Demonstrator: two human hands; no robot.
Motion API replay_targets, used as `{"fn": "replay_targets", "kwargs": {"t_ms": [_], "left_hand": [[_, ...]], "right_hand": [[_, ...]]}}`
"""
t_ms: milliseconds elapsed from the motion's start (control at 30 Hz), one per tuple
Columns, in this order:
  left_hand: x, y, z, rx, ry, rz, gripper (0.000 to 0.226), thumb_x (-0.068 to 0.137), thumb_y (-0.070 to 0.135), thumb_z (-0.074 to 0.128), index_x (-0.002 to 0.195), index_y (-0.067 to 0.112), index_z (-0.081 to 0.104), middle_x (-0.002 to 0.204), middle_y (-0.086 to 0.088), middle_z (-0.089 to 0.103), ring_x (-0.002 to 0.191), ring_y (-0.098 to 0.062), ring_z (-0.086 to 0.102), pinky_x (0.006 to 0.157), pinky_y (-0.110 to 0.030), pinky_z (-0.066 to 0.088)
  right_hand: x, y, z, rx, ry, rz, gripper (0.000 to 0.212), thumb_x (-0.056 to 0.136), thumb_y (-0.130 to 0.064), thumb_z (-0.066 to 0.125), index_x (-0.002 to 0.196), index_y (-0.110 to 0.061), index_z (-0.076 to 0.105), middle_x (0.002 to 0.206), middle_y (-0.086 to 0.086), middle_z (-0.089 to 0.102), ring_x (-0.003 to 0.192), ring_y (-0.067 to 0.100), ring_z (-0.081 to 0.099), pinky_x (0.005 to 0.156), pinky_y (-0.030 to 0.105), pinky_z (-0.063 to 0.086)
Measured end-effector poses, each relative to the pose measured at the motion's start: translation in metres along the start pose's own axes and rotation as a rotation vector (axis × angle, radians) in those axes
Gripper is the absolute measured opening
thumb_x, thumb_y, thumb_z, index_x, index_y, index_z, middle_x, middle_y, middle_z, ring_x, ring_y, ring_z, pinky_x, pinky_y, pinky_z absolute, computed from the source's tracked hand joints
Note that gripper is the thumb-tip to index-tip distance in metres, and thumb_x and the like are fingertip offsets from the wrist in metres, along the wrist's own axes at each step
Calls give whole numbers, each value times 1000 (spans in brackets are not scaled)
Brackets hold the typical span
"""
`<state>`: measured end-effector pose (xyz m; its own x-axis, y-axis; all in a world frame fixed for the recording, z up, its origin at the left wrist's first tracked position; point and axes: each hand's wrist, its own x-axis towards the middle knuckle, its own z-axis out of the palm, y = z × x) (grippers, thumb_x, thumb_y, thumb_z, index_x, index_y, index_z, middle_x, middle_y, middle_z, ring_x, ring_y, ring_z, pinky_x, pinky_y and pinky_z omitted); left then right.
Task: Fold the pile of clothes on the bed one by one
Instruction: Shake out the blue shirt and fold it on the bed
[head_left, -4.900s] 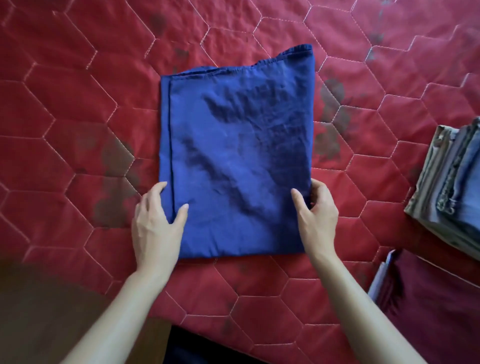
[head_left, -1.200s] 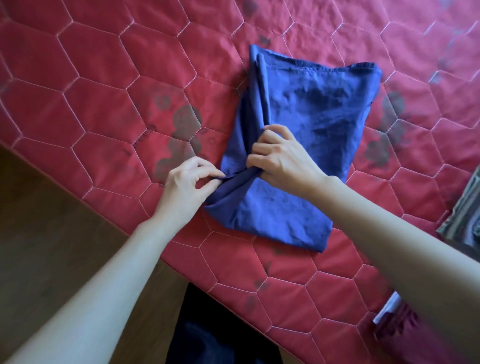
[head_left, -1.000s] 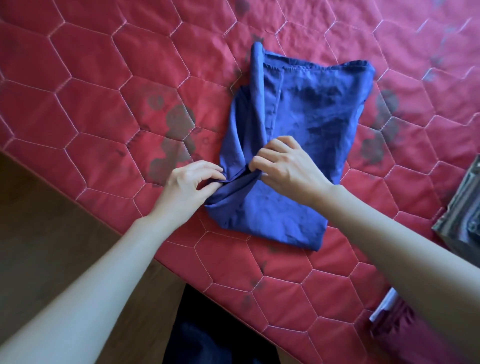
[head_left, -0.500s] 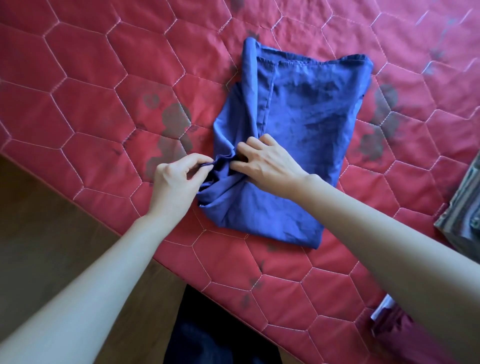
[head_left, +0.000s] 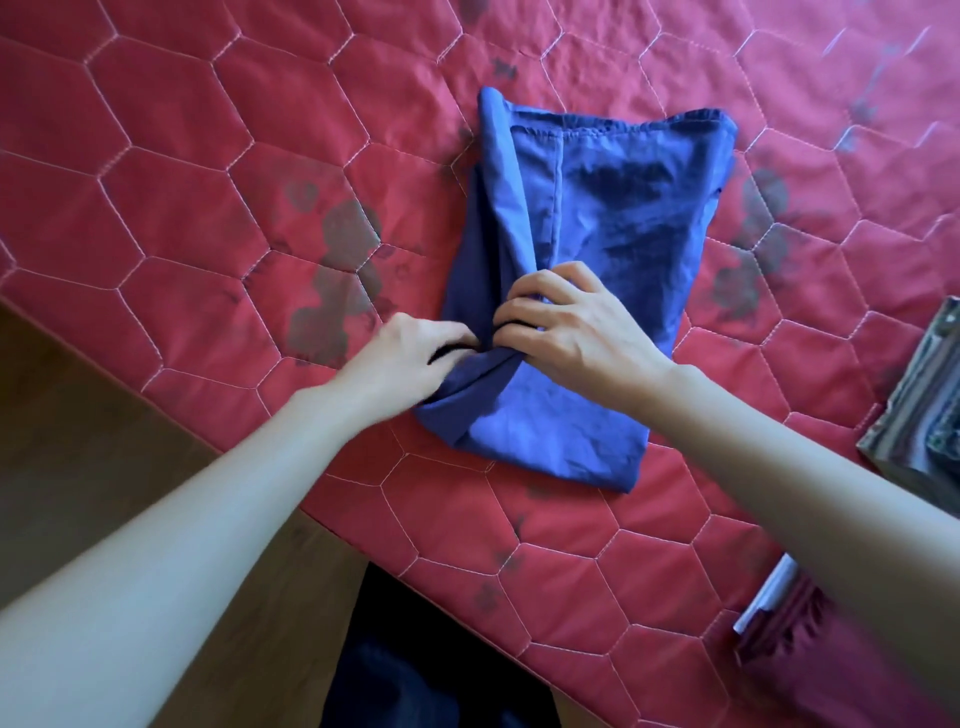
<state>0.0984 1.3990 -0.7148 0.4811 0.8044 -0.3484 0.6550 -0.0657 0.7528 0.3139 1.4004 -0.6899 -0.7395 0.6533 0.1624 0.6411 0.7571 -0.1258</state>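
A blue garment (head_left: 613, 218) lies partly folded on the red quilted bed (head_left: 197, 171), its left edge turned over toward the middle. My left hand (head_left: 400, 364) pinches the bunched left edge of the cloth near its lower part. My right hand (head_left: 576, 327) lies on the cloth just beside it, fingers curled into the same gathered fold. The two hands almost touch.
A stack of folded striped and grey clothes (head_left: 924, 421) sits at the right edge of the bed. A dark red folded item (head_left: 795, 618) lies at the lower right. The bed's edge runs diagonally at the left, with wooden floor (head_left: 104, 441) beyond it.
The garment went from a flat rectangle to having its left edge lifted and gathered inward. Over the last second both hands drew closer together on that fold.
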Motion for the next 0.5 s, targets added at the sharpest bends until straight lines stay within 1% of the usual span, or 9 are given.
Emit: {"fn": "replay_targets", "kwargs": {"t_ms": [67, 100, 167, 233, 300, 333, 400, 433, 500], "left_hand": [[10, 15, -1, -56, -160, -142, 31, 97, 27, 48, 68, 21, 51, 63, 0, 53, 62, -16, 44, 59, -26, 34], [12, 24, -3, -233, -216, -256, 31, 99, 31, 42, 69, 22, 50, 67, -2, 55, 66, -19, 47, 63, -27, 35], [9, 27, -8, -775, -199, -415, 45, 99, 42, 34, 70, 22, 63, 67, 5, 61, 63, -9, 54, 67, -26, 35], [6, 16, -16, -995, -185, -474, 66, 92, 65, 28, 65, 23, 73, 64, 9, 62, 61, -5, 53, 65, -25, 35], [0, 6, -16, -965, -111, -469, 66, 74, 80, 37, 71, 24, 71, 64, 11, 58, 62, -5, 51, 62, -24, 35], [-6, 1, -15, -897, -32, -460, 57, 70, 76, 48, 76, 24, 70, 68, 12, 61, 67, -5, 56, 63, -22, 40], [-18, -6, -12, -727, 87, -463, 44, 61, 56, 73, 87, 21, 68, 83, 5, 72, 85, -14, 67, 74, -23, 52], [-27, -11, -8, -653, 105, -459, 48, 57, 45, 85, 91, 18, 67, 88, -2, 74, 89, -21, 69, 78, -28, 54], [-44, -16, 3, -488, 140, -448, 47, 62, 34, 88, 90, 7, 62, 89, -13, 71, 90, -33, 66, 82, -43, 53]], "right_hand": [[9, -2, -1, 8, -39, -9, 22, 95, -7, 52, 90, -18, 71, 98, -6, 69, 97, 22, 63, 81, 34, 43], [16, -3, -2, 13, -63, -4, 23, 95, -6, 51, 90, -18, 71, 101, -4, 68, 96, 23, 62, 81, 35, 43], [31, -2, -4, 38, -124, 32, 25, 91, -6, 48, 91, -17, 70, 105, -1, 67, 93, 24, 61, 81, 37, 42], [48, 2, -2, 66, -182, 70, 23, 89, -11, 47, 95, -18, 69, 109, -2, 65, 95, 24, 59, 82, 36, 39], [64, 6, 8, 75, -268, 110, 21, 90, -21, 51, 105, -22, 65, 117, -4, 61, 105, 21, 54, 86, 33, 34], [70, 8, 16, 72, -316, 137, 25, 90, -27, 54, 113, -23, 62, 122, -5, 57, 111, 20, 50, 88, 32, 32], [81, 10, 32, 76, -392, 213, 46, 87, -39, 62, 130, -24, 52, 133, -4, 49, 123, 19, 43, 94, 31, 31], [85, 11, 40, 89, -409, 260, 58, 85, -43, 64, 136, -24, 46, 140, -3, 43, 130, 19, 38, 98, 32, 31], [89, 12, 52, 100, -413, 345, 73, 84, -48, 65, 145, -23, 35, 151, 1, 32, 141, 20, 26, 107, 34, 26]]}}
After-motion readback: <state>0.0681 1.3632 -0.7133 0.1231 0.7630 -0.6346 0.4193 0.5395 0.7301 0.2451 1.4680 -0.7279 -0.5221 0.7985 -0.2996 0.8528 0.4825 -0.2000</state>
